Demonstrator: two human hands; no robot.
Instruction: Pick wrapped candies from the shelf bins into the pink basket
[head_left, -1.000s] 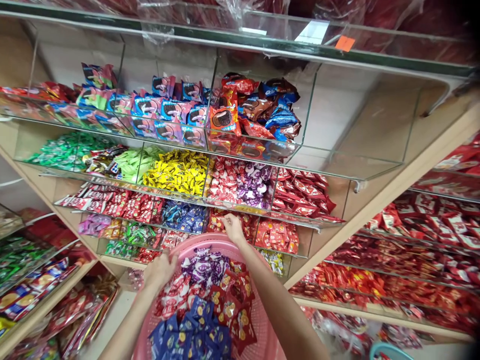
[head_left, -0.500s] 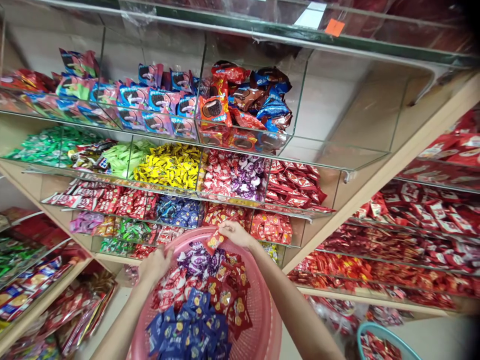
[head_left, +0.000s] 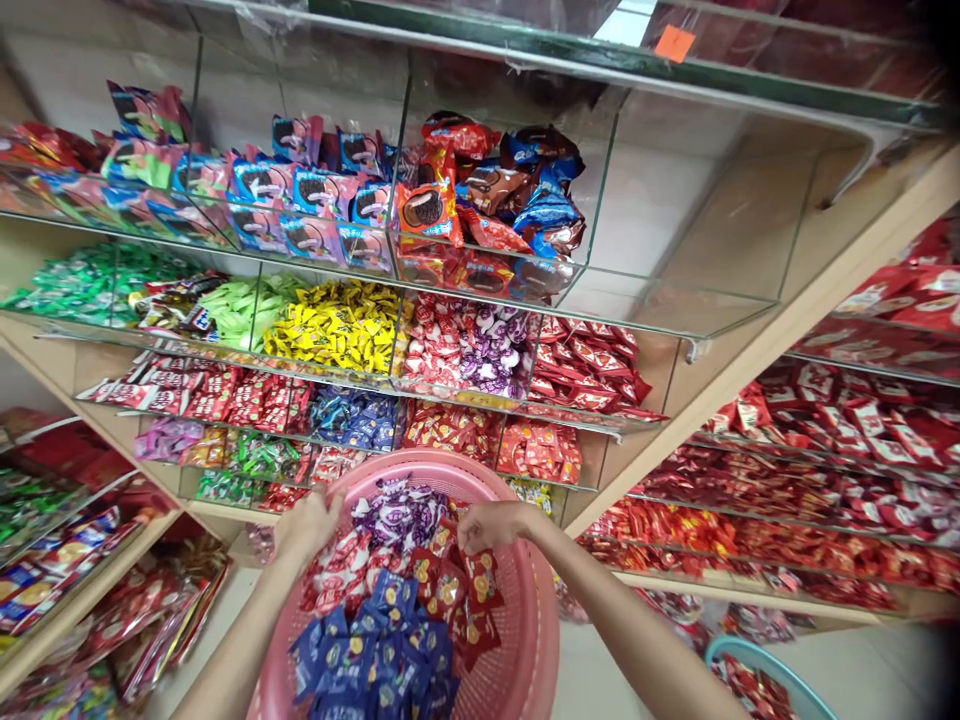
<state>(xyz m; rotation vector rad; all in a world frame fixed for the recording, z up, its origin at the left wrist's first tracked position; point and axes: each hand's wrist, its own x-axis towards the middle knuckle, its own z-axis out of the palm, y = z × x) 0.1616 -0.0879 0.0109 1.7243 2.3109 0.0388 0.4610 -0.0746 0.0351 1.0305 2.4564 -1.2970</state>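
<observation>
Pink, one basket (head_left: pixel 536 610) opens upward below the shelves (head_left: pixel 675 430), long axis unclear, holding four candy piles (head_left: pixel 375 645); left hand (head_left: pixel 309 525) grips its rim; right hand (head_left: pixel 493 527) curls above dark-red packets (head_left: pixel 450 588), any hold indiscernible.

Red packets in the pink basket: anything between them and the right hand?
Nothing visible: the right hand is over the red packets, within the pink basket. The blue packets lie off to the left.
</observation>
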